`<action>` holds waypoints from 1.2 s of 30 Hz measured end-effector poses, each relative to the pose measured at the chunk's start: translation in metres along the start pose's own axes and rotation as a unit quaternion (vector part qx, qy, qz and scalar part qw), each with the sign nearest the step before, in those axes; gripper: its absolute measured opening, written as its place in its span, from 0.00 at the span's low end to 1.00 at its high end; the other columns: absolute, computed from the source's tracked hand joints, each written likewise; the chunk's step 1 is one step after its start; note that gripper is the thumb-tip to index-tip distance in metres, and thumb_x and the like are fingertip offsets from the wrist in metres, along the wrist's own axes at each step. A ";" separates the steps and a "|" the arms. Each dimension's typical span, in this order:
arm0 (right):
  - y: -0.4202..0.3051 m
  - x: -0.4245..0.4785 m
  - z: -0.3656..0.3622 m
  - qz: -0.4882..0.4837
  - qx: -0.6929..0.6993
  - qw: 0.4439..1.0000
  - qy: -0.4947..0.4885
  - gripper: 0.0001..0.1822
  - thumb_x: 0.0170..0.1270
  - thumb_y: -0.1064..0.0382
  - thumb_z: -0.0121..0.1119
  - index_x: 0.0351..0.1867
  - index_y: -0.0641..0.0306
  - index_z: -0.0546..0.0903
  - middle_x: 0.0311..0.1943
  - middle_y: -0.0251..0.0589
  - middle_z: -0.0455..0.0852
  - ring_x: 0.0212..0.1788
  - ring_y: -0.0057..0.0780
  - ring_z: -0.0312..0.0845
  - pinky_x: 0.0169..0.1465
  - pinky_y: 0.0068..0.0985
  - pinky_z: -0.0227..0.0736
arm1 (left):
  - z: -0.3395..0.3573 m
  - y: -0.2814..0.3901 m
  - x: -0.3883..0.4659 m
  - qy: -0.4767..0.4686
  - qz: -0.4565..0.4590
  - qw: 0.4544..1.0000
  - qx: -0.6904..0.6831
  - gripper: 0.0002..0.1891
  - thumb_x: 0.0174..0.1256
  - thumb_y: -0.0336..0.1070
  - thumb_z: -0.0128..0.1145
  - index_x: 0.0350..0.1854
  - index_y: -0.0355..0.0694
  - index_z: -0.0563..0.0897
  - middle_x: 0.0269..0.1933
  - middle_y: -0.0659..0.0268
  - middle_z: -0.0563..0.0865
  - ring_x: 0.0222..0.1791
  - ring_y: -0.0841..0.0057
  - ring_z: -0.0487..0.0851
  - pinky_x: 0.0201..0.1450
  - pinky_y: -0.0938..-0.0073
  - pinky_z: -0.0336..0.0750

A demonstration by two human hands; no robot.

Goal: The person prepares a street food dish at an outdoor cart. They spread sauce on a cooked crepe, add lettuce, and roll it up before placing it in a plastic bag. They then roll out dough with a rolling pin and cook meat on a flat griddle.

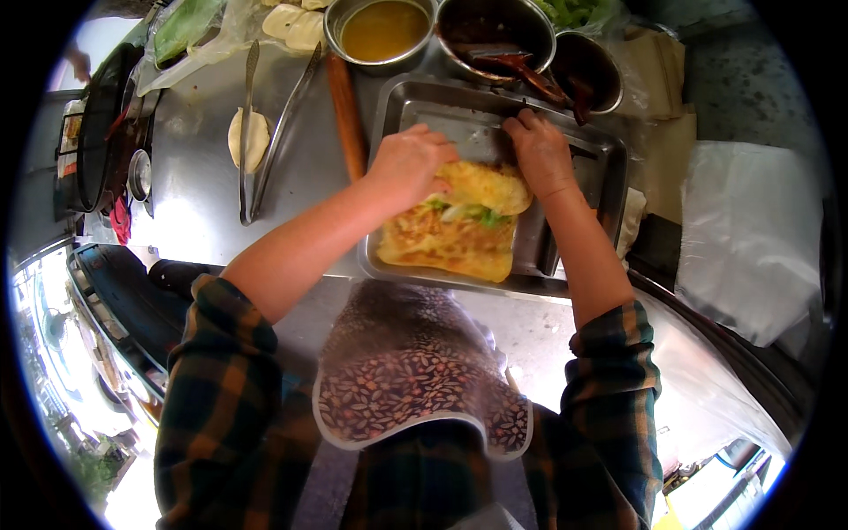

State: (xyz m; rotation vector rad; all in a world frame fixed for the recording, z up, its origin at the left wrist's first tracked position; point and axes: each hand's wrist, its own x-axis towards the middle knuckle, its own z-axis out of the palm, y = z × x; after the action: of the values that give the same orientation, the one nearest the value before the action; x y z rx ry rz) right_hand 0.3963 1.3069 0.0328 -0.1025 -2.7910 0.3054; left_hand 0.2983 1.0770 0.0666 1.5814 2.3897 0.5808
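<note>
A browned flatbread [450, 248] lies in a rectangular steel tray [619, 199], its far part folded over green leaves [487, 215] and shredded filling. My left hand [417, 162] is on the folded part's far left edge, fingers bent and thumb against the bread. At the fold's far right corner is my right hand [538, 149], its fingertips reaching over the tray's bare floor; whether they hold the bread's edge is hidden. A dark flat-bladed tool [550, 252] lies in the tray, partly behind my right forearm.
Steel tongs [248, 146] lie over a raw dough piece [265, 139], left of a wooden rolling pin [346, 112]. Beyond the tray stand a bowl of yellow liquid [385, 30] and sauce bowls [493, 20] with brushes [523, 69]. Paper bags [669, 159] and plastic bags [748, 232] lie right. A round griddle [99, 132] is left.
</note>
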 end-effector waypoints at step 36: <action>-0.054 -0.024 -0.067 0.011 0.065 0.964 -0.257 0.30 0.38 0.57 0.80 0.48 0.56 0.84 0.45 0.37 0.83 0.50 0.42 0.80 0.52 0.38 0.75 | -0.006 0.006 -0.011 -0.063 -0.019 0.998 -0.012 0.26 0.38 0.46 0.80 0.43 0.44 0.88 0.40 0.66 0.85 0.47 0.63 0.84 0.49 0.63 0.79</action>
State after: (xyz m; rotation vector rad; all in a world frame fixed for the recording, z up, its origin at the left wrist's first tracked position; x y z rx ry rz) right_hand 0.4394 1.2646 0.0986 -0.0251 -3.2703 0.5956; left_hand 0.3049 1.0676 0.0741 1.5116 2.3075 0.4858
